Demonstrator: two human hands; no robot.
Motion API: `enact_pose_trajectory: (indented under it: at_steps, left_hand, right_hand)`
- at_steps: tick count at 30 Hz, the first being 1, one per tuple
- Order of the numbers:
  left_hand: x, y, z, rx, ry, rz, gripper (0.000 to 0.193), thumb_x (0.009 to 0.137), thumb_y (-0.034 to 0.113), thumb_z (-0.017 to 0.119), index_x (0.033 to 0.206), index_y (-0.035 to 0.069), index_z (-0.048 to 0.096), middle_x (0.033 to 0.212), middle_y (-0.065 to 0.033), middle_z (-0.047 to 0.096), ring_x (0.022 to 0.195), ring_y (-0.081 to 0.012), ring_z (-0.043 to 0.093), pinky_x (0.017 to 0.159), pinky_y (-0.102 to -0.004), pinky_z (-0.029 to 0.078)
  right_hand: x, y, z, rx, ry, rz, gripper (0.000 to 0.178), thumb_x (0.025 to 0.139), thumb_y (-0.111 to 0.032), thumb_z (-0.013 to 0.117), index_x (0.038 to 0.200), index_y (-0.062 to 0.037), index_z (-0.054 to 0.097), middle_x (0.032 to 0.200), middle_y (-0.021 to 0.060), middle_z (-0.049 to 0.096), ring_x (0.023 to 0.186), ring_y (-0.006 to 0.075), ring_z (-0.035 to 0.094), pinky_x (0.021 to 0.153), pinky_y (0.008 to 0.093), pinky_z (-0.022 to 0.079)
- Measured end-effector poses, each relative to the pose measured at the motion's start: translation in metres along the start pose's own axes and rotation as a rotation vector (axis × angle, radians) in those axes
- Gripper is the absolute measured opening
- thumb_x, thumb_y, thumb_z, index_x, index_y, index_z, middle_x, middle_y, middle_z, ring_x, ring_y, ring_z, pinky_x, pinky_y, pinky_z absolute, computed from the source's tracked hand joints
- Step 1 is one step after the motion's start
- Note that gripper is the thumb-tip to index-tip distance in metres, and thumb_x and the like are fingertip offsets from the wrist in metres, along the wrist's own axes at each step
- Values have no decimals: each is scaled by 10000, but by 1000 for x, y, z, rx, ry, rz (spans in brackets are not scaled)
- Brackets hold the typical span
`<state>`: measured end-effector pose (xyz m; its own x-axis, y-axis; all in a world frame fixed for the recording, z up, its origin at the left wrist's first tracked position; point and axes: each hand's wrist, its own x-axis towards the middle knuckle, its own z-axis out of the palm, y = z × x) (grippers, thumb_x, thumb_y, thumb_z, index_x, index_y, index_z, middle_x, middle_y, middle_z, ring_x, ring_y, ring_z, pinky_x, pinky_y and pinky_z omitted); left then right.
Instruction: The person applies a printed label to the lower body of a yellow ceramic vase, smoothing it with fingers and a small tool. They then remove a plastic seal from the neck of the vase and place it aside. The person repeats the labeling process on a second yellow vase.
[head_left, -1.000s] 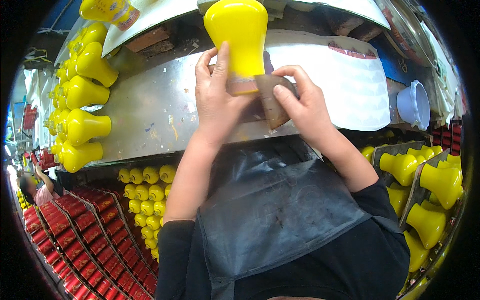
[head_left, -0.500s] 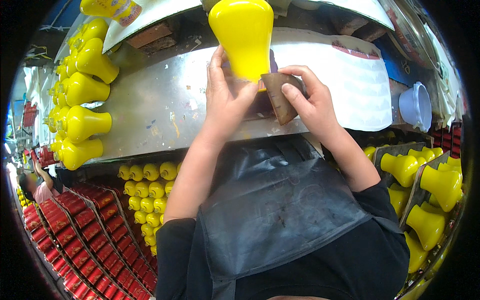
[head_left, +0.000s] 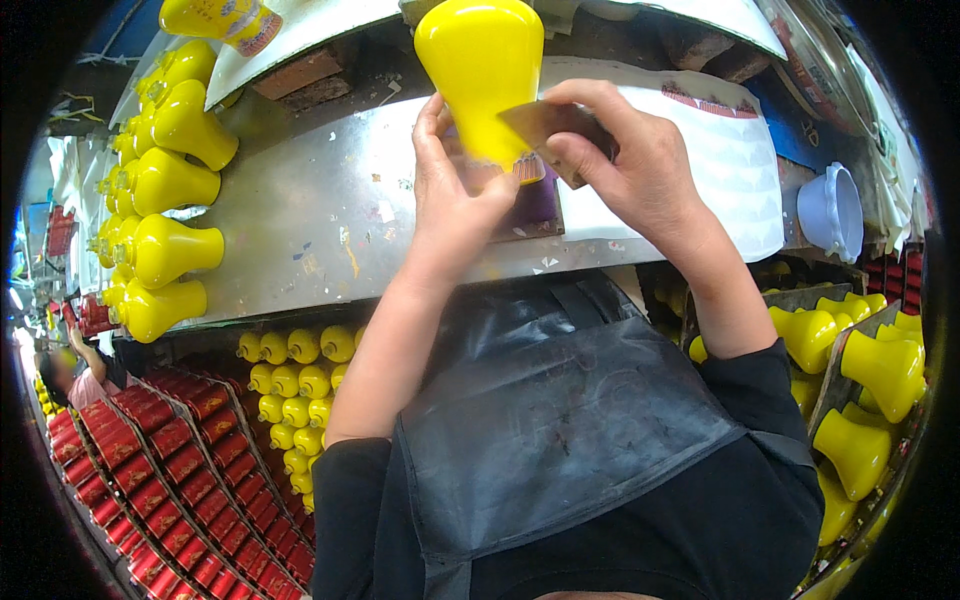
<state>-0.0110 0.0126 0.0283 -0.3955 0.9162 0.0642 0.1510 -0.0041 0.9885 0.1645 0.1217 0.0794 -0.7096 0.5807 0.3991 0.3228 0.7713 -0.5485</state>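
Note:
A glossy yellow vase [head_left: 482,75] lies over the bench with its wide end away from me and its narrower end toward me. My left hand [head_left: 455,200] is closed around that narrower end, the thumb near a patterned band [head_left: 527,168]. Between the thumb and fingers of my right hand [head_left: 640,165] is a thin brown scraper [head_left: 555,128]. Its edge meets the vase's right side, just above the band. Beneath the vase a purple support [head_left: 540,203] partly shows. A white sheet [head_left: 690,170] with a reddish patterned strip spreads out to the right.
Several yellow vases [head_left: 175,250] line the metal bench's [head_left: 300,230] left side. A pale blue bucket [head_left: 832,212] stands at the right. Yellow vases [head_left: 880,370] fill racks at lower right; red cylinders [head_left: 190,460] fill racks at lower left. Another person [head_left: 90,375] is at far left.
My right hand has moved up with the scraper, from the vase's near end to its side above the band. More of the patterned band and purple support now shows. My left hand keeps its grip.

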Motion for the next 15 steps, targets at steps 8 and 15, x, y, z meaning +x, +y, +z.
enact_pose_trajectory:
  at_steps: [8,15]
  left_hand:
    - [-2,0,1,39,26,-10,998,819,180,795,1593,36,181,1457,-218,477,1315,-324,542,1144,-459,439]
    - [-3,-12,-1,12,56,-1,1049,768,180,874,1596,20,249,1431,-219,520,1271,-309,585,1096,-445,487]
  right_hand:
    - [37,-28,-5,-293,-22,-429,314,841,-85,769,1139,-141,686,834,84,647,740,237,692,639,345,549]
    - [46,-42,-5,-453,-46,-475,323,818,-91,763,1128,-134,682,812,97,624,718,263,682,659,374,545]
